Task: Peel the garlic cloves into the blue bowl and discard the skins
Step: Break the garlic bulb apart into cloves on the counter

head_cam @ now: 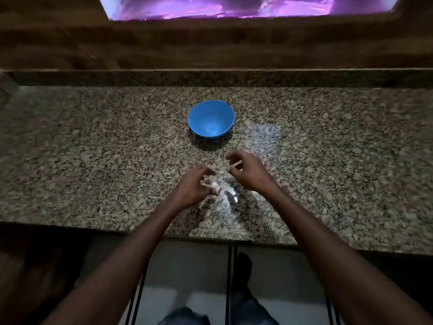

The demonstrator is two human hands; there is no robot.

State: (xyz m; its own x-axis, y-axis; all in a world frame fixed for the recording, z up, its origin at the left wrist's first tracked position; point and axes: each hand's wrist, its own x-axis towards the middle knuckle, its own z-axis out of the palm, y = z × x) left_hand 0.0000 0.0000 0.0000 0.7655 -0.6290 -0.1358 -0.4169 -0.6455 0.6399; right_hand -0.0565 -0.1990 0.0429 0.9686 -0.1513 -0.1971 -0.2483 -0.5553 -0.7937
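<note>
Left hand [192, 186] pinched garlic [212, 184] just short of the bowl [210, 119]; right hand [246, 172], loosely curled, held nothing I could see.

Bowl [210, 119] on counter [93, 148]; garlic [214, 185] before it, between hands.

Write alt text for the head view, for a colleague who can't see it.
A person's left hand pinches a small pale garlic piece above a speckled granite counter, while the right hand hovers beside it, fingers curled and seemingly empty. An empty blue bowl sits just beyond; pale skins lie beneath the hands.
</note>
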